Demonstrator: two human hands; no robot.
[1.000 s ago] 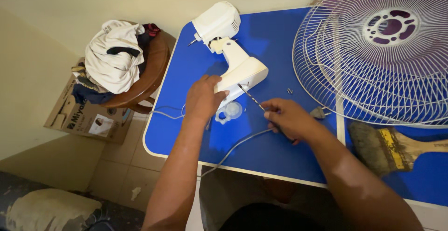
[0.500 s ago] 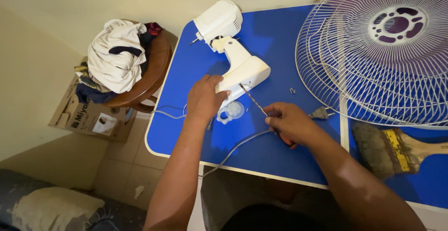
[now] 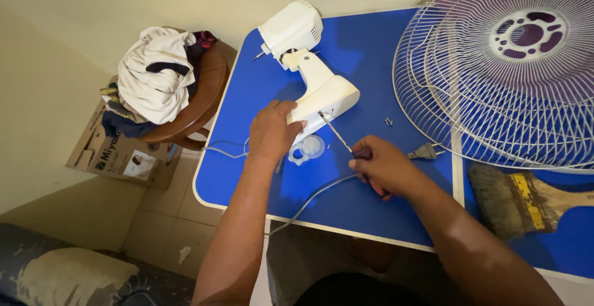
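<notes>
The blue rectangular table top with a pale edge (image 3: 371,201) fills most of the view, and since a second ago the picture has drifted only a little: the hands, the fan body and the tool lie just as they did, the whole scene sitting slightly further right in the frame. On the table's right part rests the round white wire fan guard with a purple hub (image 3: 513,71), overlapping the table's far edge. Left of the table stands a round brown wooden stool (image 3: 207,92) heaped with white and dark clothes (image 3: 154,74), with a brown cardboard box (image 3: 120,154) on the pale tiled floor (image 3: 167,219) beside it, all against a cream wall.

The white plastic fan motor body with its neck (image 3: 309,64) lies on its side near the table's middle. The left hand (image 3: 272,133) is closed around the neck's lower end, gripping it. The right hand (image 3: 380,167) is wrapped tight on the dark handle of a thin metal screwdriver (image 3: 337,134), whose tip meets the end of the neck. A wide wooden-handled paintbrush with a yellow band (image 3: 526,198) lies at the right edge. A grey power cord (image 3: 309,201) trails off the near edge; its plug (image 3: 424,152) lies just beyond the right hand. A clear round plastic piece (image 3: 307,149), possibly a cap, sits below the neck, and a small screw (image 3: 388,121) lies near the guard.
</notes>
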